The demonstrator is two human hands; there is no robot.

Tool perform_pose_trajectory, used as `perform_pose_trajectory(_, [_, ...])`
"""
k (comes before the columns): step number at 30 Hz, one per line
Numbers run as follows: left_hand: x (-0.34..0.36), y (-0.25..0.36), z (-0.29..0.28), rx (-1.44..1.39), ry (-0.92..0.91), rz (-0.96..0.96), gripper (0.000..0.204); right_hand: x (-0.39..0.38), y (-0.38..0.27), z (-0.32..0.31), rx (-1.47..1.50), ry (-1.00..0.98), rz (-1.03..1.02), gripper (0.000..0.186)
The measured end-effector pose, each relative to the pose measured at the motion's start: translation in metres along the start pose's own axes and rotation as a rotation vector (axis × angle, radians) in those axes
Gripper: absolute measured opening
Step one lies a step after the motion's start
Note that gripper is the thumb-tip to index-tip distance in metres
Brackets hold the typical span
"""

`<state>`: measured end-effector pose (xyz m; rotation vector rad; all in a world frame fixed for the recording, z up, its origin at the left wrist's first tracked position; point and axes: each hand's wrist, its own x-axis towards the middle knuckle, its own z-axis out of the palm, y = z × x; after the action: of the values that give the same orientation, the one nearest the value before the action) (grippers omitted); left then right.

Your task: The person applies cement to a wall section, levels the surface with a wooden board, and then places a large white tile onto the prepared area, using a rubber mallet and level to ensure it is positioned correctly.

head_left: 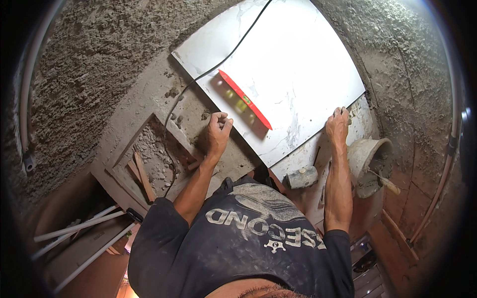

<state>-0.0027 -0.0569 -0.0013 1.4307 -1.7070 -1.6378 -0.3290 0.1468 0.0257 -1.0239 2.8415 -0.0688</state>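
Note:
A large white marble-look tile (298, 59) lies over the far part of the work surface. A red spirit level (246, 99) rests on it near its left edge, at a slant. My left hand (218, 133) is beside that left edge, fingers curled in toward the thumb; whatever is between them, if anything, is hidden. My right hand (338, 127) is closed on the tile's near right edge, fingertips bent at the rim. A thin black cable (223, 60) runs across the tile and down its left side.
A dark-headed mallet (301, 178) lies below the tile. A mortar-caked bucket (365, 159) with a wooden-handled trowel (385, 183) stands at right. Left is a rubble-filled recess (154, 149) with wood strips (141, 176). Rough mortar walls (114, 49) flank the surface. White pipes (79, 226) lie lower left.

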Motion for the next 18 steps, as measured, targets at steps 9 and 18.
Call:
perform_pose_trajectory(9, [-0.003, 0.011, -0.001, 0.036, 0.016, 0.008, 0.023, 0.0, -0.002, 0.0, -0.001, 0.001, 0.004, 0.04])
perform_pose_trajectory(18, [0.014, 0.056, -0.014, 0.581, -0.004, 0.685, 0.037, -0.002, -0.005, -0.007, -0.052, -0.091, 0.034, 0.04])
